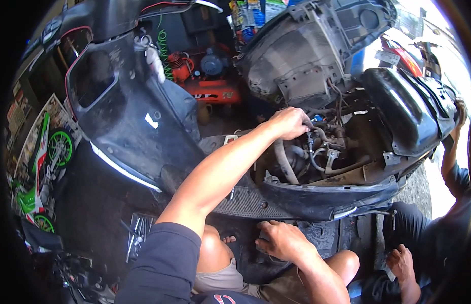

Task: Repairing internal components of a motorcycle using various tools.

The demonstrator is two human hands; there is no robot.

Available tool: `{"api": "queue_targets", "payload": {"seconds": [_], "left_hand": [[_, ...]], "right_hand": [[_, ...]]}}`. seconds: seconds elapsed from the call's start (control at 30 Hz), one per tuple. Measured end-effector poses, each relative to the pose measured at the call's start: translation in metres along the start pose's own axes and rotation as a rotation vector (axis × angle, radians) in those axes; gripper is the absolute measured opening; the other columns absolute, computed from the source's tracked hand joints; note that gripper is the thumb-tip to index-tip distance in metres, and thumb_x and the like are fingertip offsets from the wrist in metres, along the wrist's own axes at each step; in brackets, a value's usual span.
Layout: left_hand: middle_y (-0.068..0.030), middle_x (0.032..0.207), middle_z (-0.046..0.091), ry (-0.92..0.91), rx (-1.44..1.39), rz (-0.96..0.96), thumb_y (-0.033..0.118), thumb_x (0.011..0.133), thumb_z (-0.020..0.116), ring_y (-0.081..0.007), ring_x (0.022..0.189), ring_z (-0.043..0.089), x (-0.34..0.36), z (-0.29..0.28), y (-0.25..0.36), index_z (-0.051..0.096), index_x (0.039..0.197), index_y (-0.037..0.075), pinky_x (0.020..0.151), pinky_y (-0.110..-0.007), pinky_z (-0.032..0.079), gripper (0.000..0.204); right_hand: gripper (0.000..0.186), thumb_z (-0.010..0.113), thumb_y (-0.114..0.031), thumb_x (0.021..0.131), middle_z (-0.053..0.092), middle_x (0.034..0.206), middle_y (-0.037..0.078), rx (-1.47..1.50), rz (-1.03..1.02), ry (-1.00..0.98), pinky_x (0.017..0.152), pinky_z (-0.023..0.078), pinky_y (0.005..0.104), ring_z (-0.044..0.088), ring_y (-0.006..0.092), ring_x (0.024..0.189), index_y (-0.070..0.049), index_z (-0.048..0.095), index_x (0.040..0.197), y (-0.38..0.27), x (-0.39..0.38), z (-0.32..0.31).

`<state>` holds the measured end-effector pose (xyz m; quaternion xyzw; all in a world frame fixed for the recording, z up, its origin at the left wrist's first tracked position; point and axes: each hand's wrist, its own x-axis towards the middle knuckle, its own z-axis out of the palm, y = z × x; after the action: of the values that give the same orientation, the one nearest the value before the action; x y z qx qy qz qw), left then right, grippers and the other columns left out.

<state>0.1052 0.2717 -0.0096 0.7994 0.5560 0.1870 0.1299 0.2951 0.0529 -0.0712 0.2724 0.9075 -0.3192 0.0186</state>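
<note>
My left hand (291,123) reaches over the scooter's exposed engine (316,152). Its fingers are closed at the top of the hoses, beside a small blue part (316,118); what they grip is hidden. Below the fingertips runs a thin hose with a metal fitting (310,144), and a thick grey hose (284,162) curves down nearby. Lower down, in front of the footboard (245,202), my right hand (286,240) hovers near my knees. Its thumb and curved fingers are apart, with a dark patch between them and no held thing discernible.
A removed-looking body panel (301,55) stands tilted behind the engine. At right, another person's hand (461,112) touches the black storage box (410,109); their other hand (402,263) is lower. Wrenches (139,235) lie at left, near a green-wheeled motorcycle (40,177). A red compressor (215,91) stands behind.
</note>
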Motion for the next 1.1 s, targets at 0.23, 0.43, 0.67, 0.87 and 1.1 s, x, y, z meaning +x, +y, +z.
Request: {"api": "queue_targets", "payload": {"seconds": [0.23,0.43,0.67,0.87,1.1], "left_hand": [[-0.0219,0.097,0.072,0.687,0.011,-0.21,0.022,0.089,0.069,-0.0397,0.099,0.071,-0.076,0.001,-0.054,0.074,0.096,0.002,0.086,-0.049,0.057,0.023],[-0.0256,0.109,0.073,-0.1,0.346,-0.715,0.011,0.088,0.063,-0.0413,0.104,0.072,-0.139,0.082,-0.107,0.076,0.101,-0.001,0.086,-0.05,0.059,0.022],[-0.0212,0.114,0.074,-0.046,0.349,-0.889,0.012,0.094,0.059,-0.0382,0.109,0.071,-0.126,0.113,-0.14,0.076,0.109,0.001,0.09,-0.048,0.059,0.026],[-0.0338,0.1,0.07,0.306,0.227,-0.793,0.019,0.091,0.059,-0.0468,0.098,0.071,-0.135,0.088,-0.14,0.068,0.1,-0.007,0.084,-0.053,0.058,0.029],[-0.0174,0.067,0.066,0.782,-0.108,-0.386,0.013,0.099,0.052,-0.0342,0.063,0.071,-0.15,-0.005,-0.034,0.055,0.093,0.0,0.059,-0.045,0.053,0.015]], "right_hand": [[0.049,0.071,-0.032,0.091,0.071,0.107,0.024,0.014,0.029,0.058,0.085,0.056,0.0496,0.069,0.0425,0.1,0.001,0.062,0.127,0.002,-0.008,-0.009],[0.037,0.068,-0.029,0.093,0.071,0.107,0.024,0.014,0.067,-0.014,0.09,0.055,0.0508,0.069,0.0427,0.103,0.001,0.064,0.114,0.012,0.003,-0.016],[0.035,0.068,-0.03,0.093,0.072,0.102,0.025,0.043,0.075,0.057,0.088,0.056,0.0515,0.07,0.0438,0.1,0.001,0.065,0.11,0.021,0.008,-0.007],[0.033,0.069,-0.028,0.093,0.073,0.102,0.025,0.043,0.033,0.074,0.087,0.057,0.051,0.071,0.043,0.1,0.002,0.066,0.107,0.026,0.006,-0.002],[0.025,0.067,-0.024,0.093,0.072,0.093,0.023,0.144,-0.031,0.33,0.083,0.057,0.0514,0.071,0.0429,0.093,-0.001,0.066,0.103,0.019,0.002,-0.034]]}}
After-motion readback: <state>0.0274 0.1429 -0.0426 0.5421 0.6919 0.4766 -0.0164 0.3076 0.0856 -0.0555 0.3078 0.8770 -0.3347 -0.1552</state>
